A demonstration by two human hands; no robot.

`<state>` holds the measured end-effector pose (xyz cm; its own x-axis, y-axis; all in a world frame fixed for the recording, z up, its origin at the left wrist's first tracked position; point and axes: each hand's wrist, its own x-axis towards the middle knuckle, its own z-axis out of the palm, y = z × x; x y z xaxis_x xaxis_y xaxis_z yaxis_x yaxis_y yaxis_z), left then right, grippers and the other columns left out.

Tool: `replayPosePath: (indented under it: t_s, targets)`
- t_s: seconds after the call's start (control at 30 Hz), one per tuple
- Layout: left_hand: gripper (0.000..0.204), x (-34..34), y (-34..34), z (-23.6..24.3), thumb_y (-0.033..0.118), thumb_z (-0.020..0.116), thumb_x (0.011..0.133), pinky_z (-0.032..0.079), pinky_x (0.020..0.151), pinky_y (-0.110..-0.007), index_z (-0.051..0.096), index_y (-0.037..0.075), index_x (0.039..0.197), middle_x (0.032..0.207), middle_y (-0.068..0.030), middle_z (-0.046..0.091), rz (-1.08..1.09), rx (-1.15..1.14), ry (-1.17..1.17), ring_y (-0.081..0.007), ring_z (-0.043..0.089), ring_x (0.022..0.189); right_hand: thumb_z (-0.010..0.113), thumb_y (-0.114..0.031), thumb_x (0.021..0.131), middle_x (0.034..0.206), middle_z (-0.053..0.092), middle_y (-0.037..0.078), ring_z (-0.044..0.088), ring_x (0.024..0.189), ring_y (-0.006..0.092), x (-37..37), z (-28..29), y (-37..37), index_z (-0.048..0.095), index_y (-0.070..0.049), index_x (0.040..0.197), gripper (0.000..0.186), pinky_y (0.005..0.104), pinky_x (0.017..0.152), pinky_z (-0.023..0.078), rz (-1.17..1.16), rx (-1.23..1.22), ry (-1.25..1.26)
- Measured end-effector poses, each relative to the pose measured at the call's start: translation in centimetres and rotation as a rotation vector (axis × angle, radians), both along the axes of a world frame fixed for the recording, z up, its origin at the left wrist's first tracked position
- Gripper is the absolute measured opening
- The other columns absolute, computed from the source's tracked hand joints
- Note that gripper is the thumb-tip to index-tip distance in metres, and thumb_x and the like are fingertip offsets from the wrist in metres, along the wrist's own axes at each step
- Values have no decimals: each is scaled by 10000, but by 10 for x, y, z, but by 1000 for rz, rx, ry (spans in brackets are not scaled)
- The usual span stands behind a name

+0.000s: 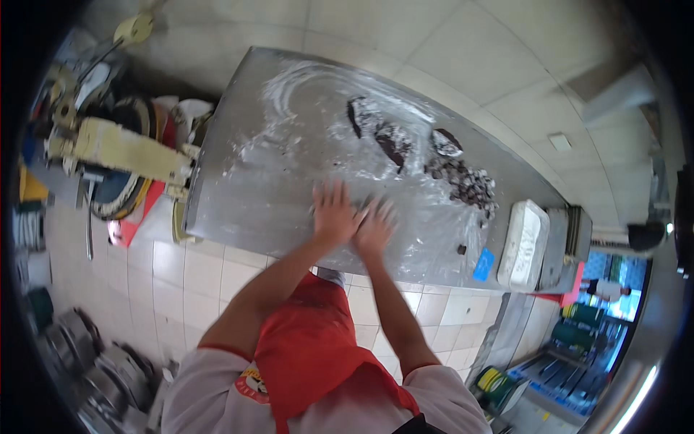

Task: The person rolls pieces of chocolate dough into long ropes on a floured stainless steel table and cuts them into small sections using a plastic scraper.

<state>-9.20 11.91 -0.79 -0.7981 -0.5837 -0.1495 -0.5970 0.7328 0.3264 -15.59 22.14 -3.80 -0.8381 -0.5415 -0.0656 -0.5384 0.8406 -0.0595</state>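
Flat on the steel table (pixel 217 181), close to its near edge, my left hand (pixel 332 210) has its fingers spread. My right hand (pixel 376 224) lies just beside it, fingers stretched out and slightly blurred, the two thumbs close together. A small dark area shows between them; whether it is an object under my palms I cannot tell. Beyond my hands, flour-dusted dark brown pieces of what looks like dough (pixel 394 145) lie on white powder smears, with a heap of small dark chunks (pixel 466 184) to their right. A lone dark cube (pixel 462 249) sits right of my right hand.
At the table's right are a blue card (pixel 483 265), a white powdery tray (pixel 520 242) and stacked metal sheets (pixel 578 231). A cream-coloured machine (pixel 116 148) borders the left end. Steel equipment (pixel 119 376) stands at lower left. A person (pixel 607 289) is visible through the far-right opening.
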Motion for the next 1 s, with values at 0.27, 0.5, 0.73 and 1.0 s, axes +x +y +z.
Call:
replayPosePath:
  t_s: [0.27,0.5,0.73,1.0]
  targets:
    - [821,-26,-66,-33,567,448,979,188,1204,-548,325,-42,1517,1600,-188,306,-299,-64,85,-377,239,1492,413,-538,996,1615,221,244,245,1470,450,-66,1,-9,389,-228,1541,627,629,1181,151,273,-119,84]
    - [633,129,22,4,461,527,959,187,1164,-633,409,190,1519,1607,-150,290,-276,6,44,-392,253,1480,587,-334,928,1589,341,149,297,1442,452,71,16,69,459,-206,1499,599,683,1152,156,264,-176,-77]
    - [682,13,-62,-13,516,459,981,109,1191,-631,374,134,1540,1635,-208,192,55,-58,55,-404,157,1511,403,-508,999,1621,254,191,197,1496,429,6,1,-42,320,-141,1567,681,668,1169,117,172,-6,10]
    - [737,14,-128,-37,534,469,978,194,1213,-513,385,16,1496,1591,-166,316,-296,-131,120,-365,226,1492,369,-626,984,1633,168,245,143,1514,420,-63,0,-26,261,-148,1587,777,600,1206,76,-55,-40,-10]
